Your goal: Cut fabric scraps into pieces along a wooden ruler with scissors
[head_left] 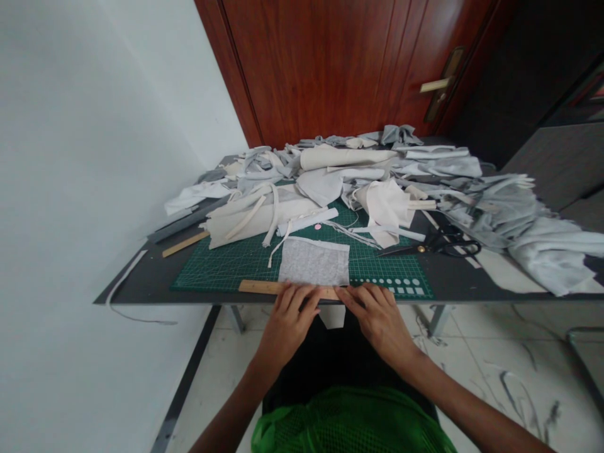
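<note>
A wooden ruler point(259, 287) lies along the front edge of the green cutting mat point(226, 267), across the lower end of a grey piece of fabric point(314, 261). My left hand point(295, 311) grips the ruler near its middle, fingers bent over it and thumb at the table edge. To the right, my right hand point(375, 314) is closed on the ruler too, its thumb and index finger near the fabric's right corner. My fingers partly cover the ruler. Below the table edge, between my hands, hangs a pale flap point(333, 316) that looks like fabric.
Black scissors point(431, 247) lie at the mat's right side. A heap of grey and cream fabric scraps point(349, 157) fills the back of the dark table point(136, 283). A wooden strip point(185, 244) lies at left. A wooden door point(321, 69) stands behind; scraps litter the floor.
</note>
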{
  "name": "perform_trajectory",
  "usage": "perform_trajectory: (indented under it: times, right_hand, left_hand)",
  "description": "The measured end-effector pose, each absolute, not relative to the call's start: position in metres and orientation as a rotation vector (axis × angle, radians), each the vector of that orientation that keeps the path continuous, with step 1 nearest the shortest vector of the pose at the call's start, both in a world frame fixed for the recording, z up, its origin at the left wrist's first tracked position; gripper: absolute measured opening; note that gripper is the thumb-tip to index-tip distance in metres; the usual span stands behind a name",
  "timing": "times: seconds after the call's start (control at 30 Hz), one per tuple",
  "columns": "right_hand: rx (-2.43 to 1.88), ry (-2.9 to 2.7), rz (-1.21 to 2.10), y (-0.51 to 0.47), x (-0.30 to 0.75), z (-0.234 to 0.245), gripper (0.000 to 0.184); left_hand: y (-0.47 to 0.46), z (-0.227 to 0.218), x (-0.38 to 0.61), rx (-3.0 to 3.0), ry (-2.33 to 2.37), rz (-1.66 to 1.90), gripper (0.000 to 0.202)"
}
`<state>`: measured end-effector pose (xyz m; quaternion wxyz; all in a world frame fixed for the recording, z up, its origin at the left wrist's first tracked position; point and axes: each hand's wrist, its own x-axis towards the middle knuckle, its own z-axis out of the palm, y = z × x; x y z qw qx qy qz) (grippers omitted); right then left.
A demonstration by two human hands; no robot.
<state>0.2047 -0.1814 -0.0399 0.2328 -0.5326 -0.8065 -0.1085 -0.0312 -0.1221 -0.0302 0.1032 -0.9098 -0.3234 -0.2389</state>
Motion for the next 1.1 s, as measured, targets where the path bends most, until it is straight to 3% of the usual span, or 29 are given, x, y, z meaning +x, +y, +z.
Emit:
perform_trajectory:
  times: [0.27, 0.53, 0.87, 1.1]
  right_hand:
    - [-1.451, -2.130, -0.317, -0.184, 0.206, -0.057, 0.060]
    - [-1.432, -2.102, -0.397, -0.183, 0.204, -0.061, 0.059]
    - [-1.458, -2.031, -0.340, -0.183, 0.201, -0.066, 0.073]
    - [-1.489, -2.097, -0.295, -0.179, 0.203, -0.057, 0.061]
  left_hand:
    - [-0.112, -0.069, -0.028, -2.534, -0.884, -1.056, 0.045]
    - [-0.115, -0.076, -0.023, -2.468, -0.937, -1.202, 0.045]
    - [-0.104, -0.046, -0.043, -2.638, -1.037, -1.132, 0.037]
    - [-0.078, -0.016, -0.075, -2.797, -1.155, -0.969, 0.029]
